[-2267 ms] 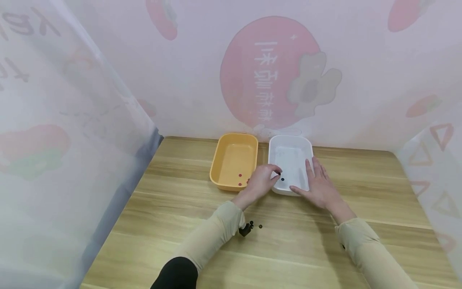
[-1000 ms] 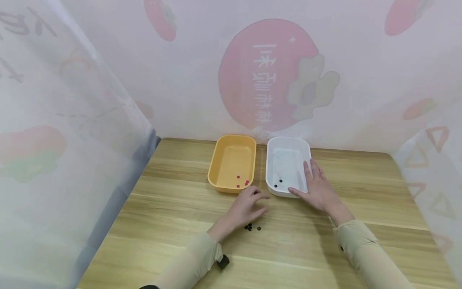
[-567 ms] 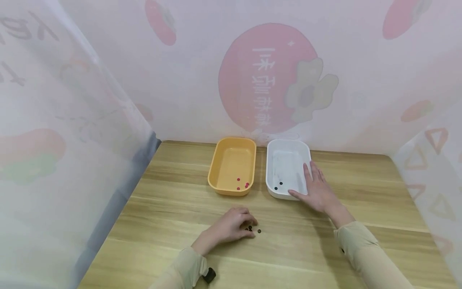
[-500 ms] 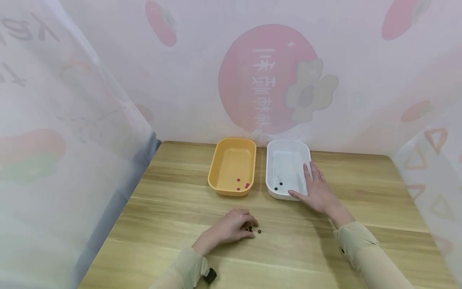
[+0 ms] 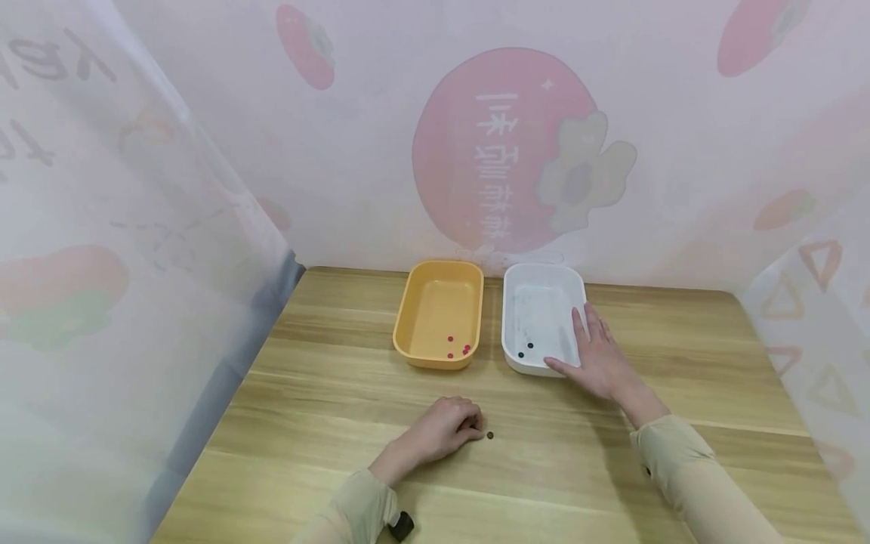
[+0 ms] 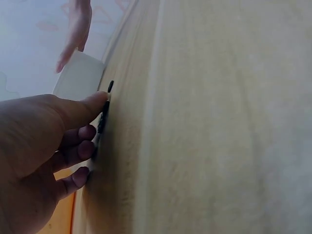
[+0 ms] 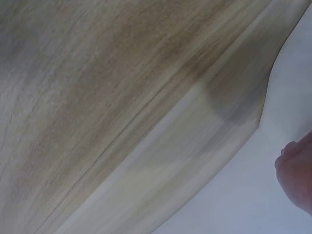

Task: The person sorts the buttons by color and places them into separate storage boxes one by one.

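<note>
My left hand (image 5: pixel 442 431) is low over the wooden table, thumb and index finger brought together in a pinch at a small black button-like disc, mostly hidden by the fingers. In the left wrist view, more black discs (image 6: pixel 102 119) show just behind the thumb tip. One loose black disc (image 5: pixel 490 435) lies right beside those fingertips. My right hand (image 5: pixel 598 363) rests with spread fingers on the right side and front corner of a white tray (image 5: pixel 544 306). Two black discs (image 5: pixel 530 345) lie inside that tray, near its front left.
Left of the white tray stands a yellow tray (image 5: pixel 438 302) with several small red discs (image 5: pixel 450 339) near its front right. Both trays sit close to a printed curtain (image 5: pixel 340 189) at the table's back. A black device (image 5: pixel 401 525) is at my left cuff.
My left hand put a black disc into the white tray, then came back toward me to the loose discs, where thumb and index finger have closed together. The right hand stays at the tray.
</note>
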